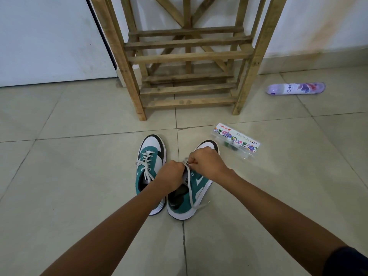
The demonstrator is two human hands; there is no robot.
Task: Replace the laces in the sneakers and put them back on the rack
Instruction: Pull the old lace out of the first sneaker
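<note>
Two green and white sneakers (152, 168) with white laces (146, 166) sit side by side on the floor near the wooden rack (188, 56).

head: one view | faces forward-down | near floor (79, 196) | rack (187, 56) ahead
</note>
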